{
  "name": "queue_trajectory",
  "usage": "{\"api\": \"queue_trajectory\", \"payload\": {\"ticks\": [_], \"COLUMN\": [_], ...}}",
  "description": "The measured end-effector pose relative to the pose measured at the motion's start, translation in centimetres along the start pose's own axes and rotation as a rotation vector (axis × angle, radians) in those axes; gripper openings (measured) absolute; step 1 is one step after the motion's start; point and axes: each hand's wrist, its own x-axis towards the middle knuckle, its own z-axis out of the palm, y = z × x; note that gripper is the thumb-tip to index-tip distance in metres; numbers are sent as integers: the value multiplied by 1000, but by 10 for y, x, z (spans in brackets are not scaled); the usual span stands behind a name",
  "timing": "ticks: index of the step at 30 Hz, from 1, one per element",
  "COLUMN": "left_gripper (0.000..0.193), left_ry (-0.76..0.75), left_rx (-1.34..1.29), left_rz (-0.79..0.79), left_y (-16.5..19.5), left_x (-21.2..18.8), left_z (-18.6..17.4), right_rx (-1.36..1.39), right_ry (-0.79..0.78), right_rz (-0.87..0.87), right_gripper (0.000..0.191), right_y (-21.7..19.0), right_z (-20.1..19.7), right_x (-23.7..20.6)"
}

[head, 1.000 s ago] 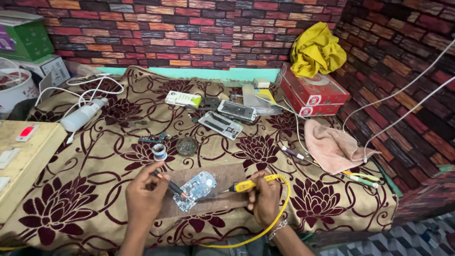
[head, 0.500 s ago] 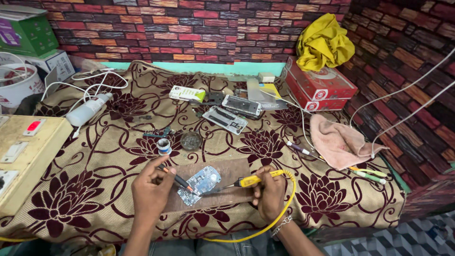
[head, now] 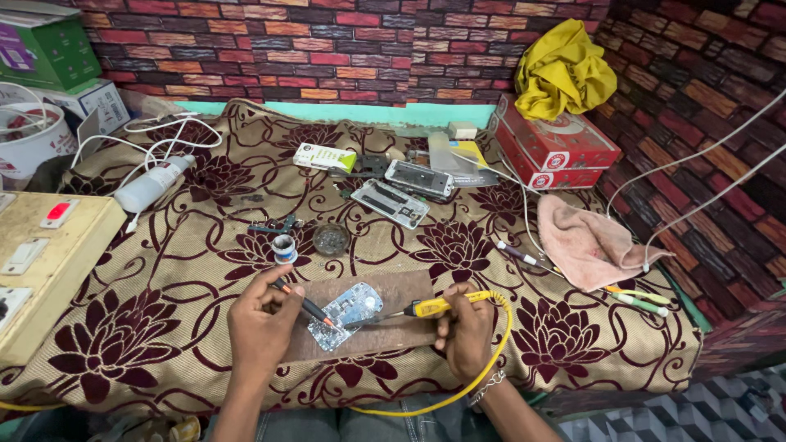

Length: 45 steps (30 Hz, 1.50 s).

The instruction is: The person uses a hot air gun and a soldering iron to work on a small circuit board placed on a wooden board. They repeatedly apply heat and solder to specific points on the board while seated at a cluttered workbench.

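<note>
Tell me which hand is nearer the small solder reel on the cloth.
Left. The left hand sits just below the solder reel; the right hand is far off to the reel's right, holding a yellow-handled tool.

The bench cloth [head: 164, 270] was tan with big maroon flowers and swirls all over. A yellow rag [head: 563, 69] sat on red boxes [head: 557, 147] at the far right corner, and a pink towel [head: 585, 241] lay near the right edge. The tool with the yellow handle [head: 434, 307] trailed a yellow cord [head: 491, 360] at the near edge, its tip by a small light-blue board [head: 348, 311] on a brown slab [head: 393, 295]. The wall [head: 327, 41] behind was red, brown and black brick pattern, and a green box [head: 41, 53] sat at the far left corner.
</note>
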Motion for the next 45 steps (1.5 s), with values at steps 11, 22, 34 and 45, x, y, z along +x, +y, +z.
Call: {"api": "queue_trajectory", "payload": {"ticks": [11,22,34,45], "left_gripper": [43,41,42,41], "left_ry": [18,14,3,-4], "left_rx": [-191,-144,-77,-147], "left_rz": [111,156,84,150], "left_y": [-6,-6,-1,-6], "left_x": [1,1,0,-2], "left_z": [-1,-2,-3,-3], "right_rx": [18,14,7,18], "right_ry": [9,22,-12,-24], "right_rz": [36,52,37,80], "right_gripper": [12,11,15,12], "right_y": [-5,-7,-5,-4], "right_z": [5,5,3,0], "right_x": [-3,-3,-2,1]}}
